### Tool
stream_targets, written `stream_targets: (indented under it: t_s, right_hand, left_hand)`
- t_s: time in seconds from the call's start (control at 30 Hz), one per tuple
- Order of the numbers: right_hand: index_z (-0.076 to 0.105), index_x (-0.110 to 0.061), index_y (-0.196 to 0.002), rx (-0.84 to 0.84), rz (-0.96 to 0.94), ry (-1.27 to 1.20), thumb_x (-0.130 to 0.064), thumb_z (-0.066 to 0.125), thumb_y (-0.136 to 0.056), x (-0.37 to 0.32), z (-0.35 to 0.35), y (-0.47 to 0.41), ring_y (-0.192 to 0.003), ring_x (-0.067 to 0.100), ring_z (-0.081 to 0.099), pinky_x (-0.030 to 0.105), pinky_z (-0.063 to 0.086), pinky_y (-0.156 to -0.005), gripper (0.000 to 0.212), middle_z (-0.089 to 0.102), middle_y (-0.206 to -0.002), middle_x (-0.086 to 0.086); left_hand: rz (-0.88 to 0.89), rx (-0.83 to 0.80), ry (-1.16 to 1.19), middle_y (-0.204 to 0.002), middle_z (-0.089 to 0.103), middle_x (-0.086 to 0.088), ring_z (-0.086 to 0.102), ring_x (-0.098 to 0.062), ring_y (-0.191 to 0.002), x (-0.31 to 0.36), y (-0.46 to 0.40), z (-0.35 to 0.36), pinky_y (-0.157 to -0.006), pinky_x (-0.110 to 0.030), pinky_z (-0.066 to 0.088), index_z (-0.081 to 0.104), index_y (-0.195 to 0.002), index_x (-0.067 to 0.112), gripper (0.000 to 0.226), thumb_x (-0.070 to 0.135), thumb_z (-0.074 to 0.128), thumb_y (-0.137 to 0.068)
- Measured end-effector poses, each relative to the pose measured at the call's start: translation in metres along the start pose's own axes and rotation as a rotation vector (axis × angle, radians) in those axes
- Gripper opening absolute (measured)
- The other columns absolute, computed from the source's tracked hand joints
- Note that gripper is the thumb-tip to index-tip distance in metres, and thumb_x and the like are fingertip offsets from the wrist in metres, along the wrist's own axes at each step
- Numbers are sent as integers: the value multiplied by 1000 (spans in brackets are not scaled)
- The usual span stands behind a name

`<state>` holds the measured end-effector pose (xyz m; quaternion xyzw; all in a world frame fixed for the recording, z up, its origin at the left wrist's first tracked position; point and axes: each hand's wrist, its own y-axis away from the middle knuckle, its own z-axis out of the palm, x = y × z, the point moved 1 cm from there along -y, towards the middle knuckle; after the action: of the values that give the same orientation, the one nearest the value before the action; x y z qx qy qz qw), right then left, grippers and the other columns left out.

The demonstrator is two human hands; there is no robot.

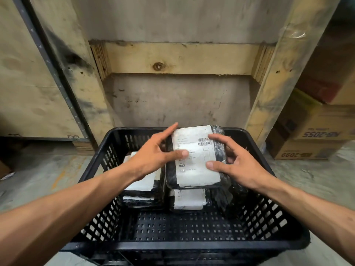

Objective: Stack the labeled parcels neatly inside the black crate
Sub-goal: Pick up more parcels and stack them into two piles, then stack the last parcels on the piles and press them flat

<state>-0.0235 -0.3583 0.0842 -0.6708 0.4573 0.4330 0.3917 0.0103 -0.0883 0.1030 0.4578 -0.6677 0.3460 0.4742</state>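
A black slatted crate (pixel 269 217) stands on the floor in front of me. Inside, at its far side, sit two stacks of black-wrapped parcels with white labels. The left stack (pixel 140 191) is lower. On the right stack (pixel 189 201) lies the top parcel (pixel 195 160), label up with a barcode. My left hand (pixel 153 154) grips its left edge, thumb on the label. My right hand (pixel 236 160) holds its right edge with spread fingers, thumb on the label.
A wooden pallet frame (pixel 180 58) and a concrete wall rise right behind the crate. Cardboard boxes (pixel 315 135) are piled at the right. A metal post (pixel 55 77) leans at the left. The crate's near half shows bare floor grid (pixel 182 225).
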Motion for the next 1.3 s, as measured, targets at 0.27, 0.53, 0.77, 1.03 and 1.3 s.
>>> stream_targets:
  t_s: [0.27, 0.53, 0.77, 1.03, 1.3]
  right_hand:
    - [35, -48, -151, -116, 283, -36, -28, 86, -82, 40, 8, 10, -113, -5, 67, 19, 56, -94, 88, 59, -140, -17]
    - [-22, -41, -160, -399, 486, 351, -40, 81, -89, 75, 32, -8, -134, 4, 39, 16, 26, -108, 125, 36, -157, -17]
    - [-23, -40, -159, -434, 526, 509, -45, 77, -90, 102, 39, -29, -151, 20, 35, 26, 23, -120, 121, 22, -173, 1]
    - [-11, -27, -165, -522, 530, 685, -60, 61, -96, 113, 44, -53, -160, 28, 17, 38, 15, -128, 106, 12, -174, 8]
    - [-23, -27, -162, -579, 532, 703, -61, 53, -100, 117, 45, -51, -159, 27, 21, 39, 17, -129, 104, 13, -173, 9]
  left_hand:
    - [-258, -191, -142, -146, 52, 16, 52, -5, -127, -42, 3, 39, -106, -14, 34, 20, -161, 35, 121, 23, 96, -68]
    - [-418, -206, -258, -152, 51, 1, 54, -12, -126, -68, 1, 63, -110, -21, 38, 6, -164, 28, 109, 11, 80, -86]
    - [-571, -234, -397, -167, 14, -26, 33, -42, -148, -75, -19, 79, -124, -46, 26, -7, -161, 39, 101, 8, 61, -93]
    - [-688, -285, -627, -170, 9, -20, 25, -34, -153, -79, -44, 85, -126, -42, 22, -4, -164, 19, 82, 14, 42, -96]
    - [-620, -416, -819, -154, -45, -22, -31, -35, -150, -84, -30, 90, -124, -44, -9, -28, -154, -1, 75, 27, 26, -109]
